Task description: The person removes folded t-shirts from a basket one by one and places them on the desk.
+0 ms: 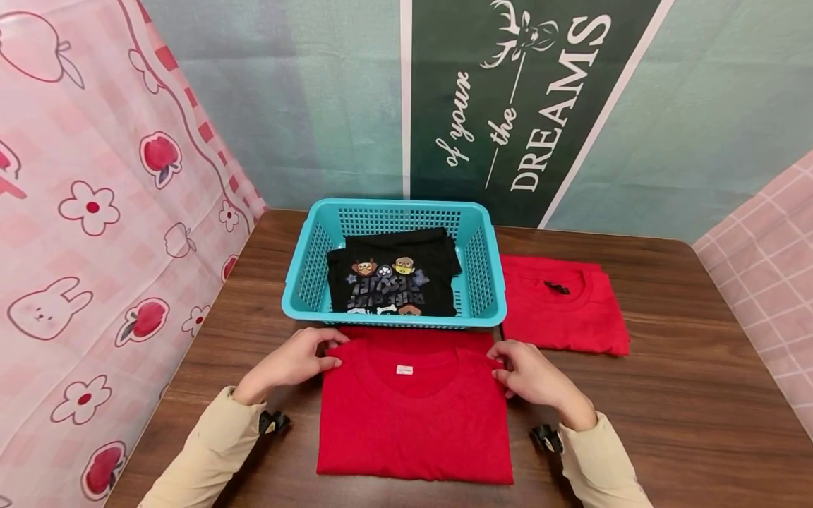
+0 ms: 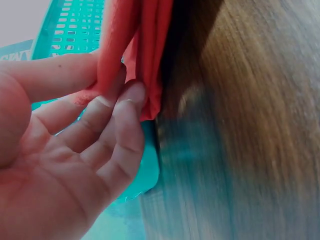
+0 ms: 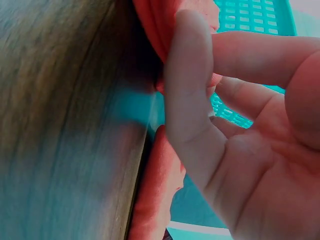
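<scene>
A folded red T-shirt [image 1: 413, 423] lies on the table in front of the basket, collar towards the basket and a white label inside the neck. My left hand [image 1: 298, 360] pinches its upper left edge between thumb and fingers; the left wrist view shows the layered red cloth [image 2: 132, 45] between them. On the opposite side, my right hand [image 1: 530, 374] pinches the upper right edge. In the right wrist view that red fabric [image 3: 155, 30] sits at the thumb and fingertips. The shirt's far end reaches up to the basket's front wall.
A turquoise basket [image 1: 394, 321] holds folded black clothing [image 1: 406, 247] with a cartoon print. Right of it lies another folded red T-shirt [image 1: 565, 317] on the brown wooden table [image 1: 686, 367]. Printed cloths hang behind and at both sides.
</scene>
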Motion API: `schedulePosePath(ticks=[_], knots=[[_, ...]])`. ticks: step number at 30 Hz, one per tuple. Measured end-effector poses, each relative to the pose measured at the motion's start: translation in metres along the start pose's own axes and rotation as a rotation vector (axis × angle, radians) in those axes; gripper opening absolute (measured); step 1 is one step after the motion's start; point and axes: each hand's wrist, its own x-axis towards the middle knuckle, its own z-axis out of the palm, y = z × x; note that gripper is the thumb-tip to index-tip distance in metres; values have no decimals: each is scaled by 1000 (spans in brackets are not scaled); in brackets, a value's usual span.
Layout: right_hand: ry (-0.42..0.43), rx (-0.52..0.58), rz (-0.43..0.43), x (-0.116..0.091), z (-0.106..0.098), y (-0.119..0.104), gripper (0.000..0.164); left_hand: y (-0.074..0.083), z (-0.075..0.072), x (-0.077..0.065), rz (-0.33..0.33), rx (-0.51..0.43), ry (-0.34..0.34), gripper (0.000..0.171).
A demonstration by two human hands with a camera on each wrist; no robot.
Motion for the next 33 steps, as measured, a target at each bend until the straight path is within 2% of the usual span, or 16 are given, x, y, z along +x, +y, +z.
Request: schedulePosePath(ticks=[10, 20, 24, 28, 30, 33], knots=[[1, 27, 28, 5, 1, 3, 17, -7, 1, 5, -29, 5, -5, 26], [33, 10, 20, 5, -2, 4, 16, -3, 1, 5, -74, 11, -9, 26], [102, -8, 26, 5, -11, 2, 13, 3, -2, 3, -93, 70, 3, 31], [219, -39, 84, 2, -26, -6, 11, 11, -13, -1, -73, 108, -35, 41], [295, -53, 111, 0, -34, -11, 9, 15, -22, -4, -27, 91, -86, 45], [425, -60, 128, 0, -42, -18, 8, 21, -35, -10, 33, 6, -160, 47]])
